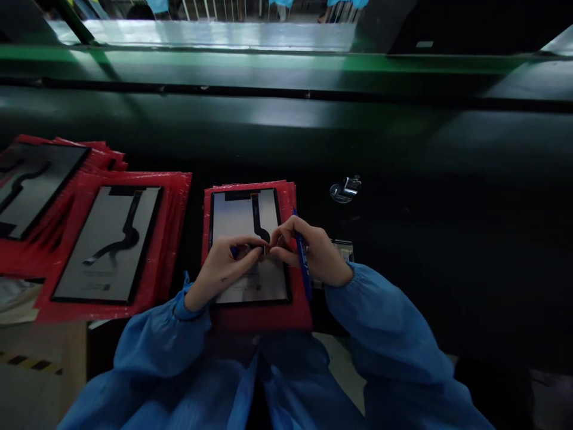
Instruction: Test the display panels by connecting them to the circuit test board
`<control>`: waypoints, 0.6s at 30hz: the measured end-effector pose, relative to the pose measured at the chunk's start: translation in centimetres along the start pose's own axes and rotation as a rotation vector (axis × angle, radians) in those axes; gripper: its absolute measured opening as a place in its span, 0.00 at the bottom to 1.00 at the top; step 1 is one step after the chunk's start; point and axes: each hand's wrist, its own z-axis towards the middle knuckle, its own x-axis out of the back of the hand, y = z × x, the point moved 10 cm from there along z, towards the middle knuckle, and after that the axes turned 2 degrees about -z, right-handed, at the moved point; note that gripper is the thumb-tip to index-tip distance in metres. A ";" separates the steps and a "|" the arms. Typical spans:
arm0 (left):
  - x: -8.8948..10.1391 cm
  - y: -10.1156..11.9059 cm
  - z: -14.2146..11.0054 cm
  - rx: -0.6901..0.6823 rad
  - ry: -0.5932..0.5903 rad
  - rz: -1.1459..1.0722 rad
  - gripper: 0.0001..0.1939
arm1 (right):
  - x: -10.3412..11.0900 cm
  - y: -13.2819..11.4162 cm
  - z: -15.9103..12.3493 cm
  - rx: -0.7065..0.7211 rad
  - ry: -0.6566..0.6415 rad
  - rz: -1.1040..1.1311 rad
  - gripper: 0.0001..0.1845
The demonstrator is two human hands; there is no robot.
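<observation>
In front of me a display panel [244, 227] lies with its pale back up on a red bag stack [268, 319]. Its black flex cable [256, 216] curves down from the top edge to my fingertips. My left hand [226, 266] is closed, thumb and index finger pinched on the cable's lower end. Opposite it, my right hand [311, 245] has thumb and index finger pinched close to the same end, almost touching the left fingertips. A blue pen [303, 263] is tucked in the right hand, pointing toward me. The fingers partly hide the cable's end.
To the left, another panel [102, 251] rests on a red bag stack [174, 233], with a further panel [33, 191] beyond it. A small shiny clear object [345, 189] lies right of centre. A green ledge [286, 65] runs along the back.
</observation>
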 end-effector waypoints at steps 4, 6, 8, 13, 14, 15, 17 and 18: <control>0.1 -1.0 -0.2 0.054 -0.026 -0.015 0.11 | -0.6 0.2 -0.1 -0.015 -0.013 0.047 0.17; 0.0 -1.5 -0.2 0.063 -0.043 -0.003 0.10 | -0.8 0.1 -0.1 -0.004 0.004 0.046 0.17; -0.2 -1.6 -0.2 0.053 -0.059 0.018 0.10 | -1.0 0.2 -0.1 0.000 0.012 0.022 0.16; -0.5 -1.2 0.2 0.033 -0.081 0.023 0.09 | -1.6 0.4 -0.1 0.016 0.005 -0.042 0.15; -0.5 -1.1 0.3 0.031 -0.077 0.017 0.09 | -1.6 0.4 -0.2 0.020 0.007 -0.044 0.15; -0.6 -1.0 0.4 0.028 -0.073 0.015 0.09 | -1.7 0.4 -0.2 0.023 0.011 -0.043 0.15; -0.7 -0.9 0.6 0.020 -0.063 0.015 0.08 | -1.7 0.3 -0.2 0.028 0.021 -0.040 0.15; -0.7 -0.8 0.6 0.018 -0.062 0.014 0.08 | -1.7 0.2 -0.2 0.032 0.027 -0.039 0.15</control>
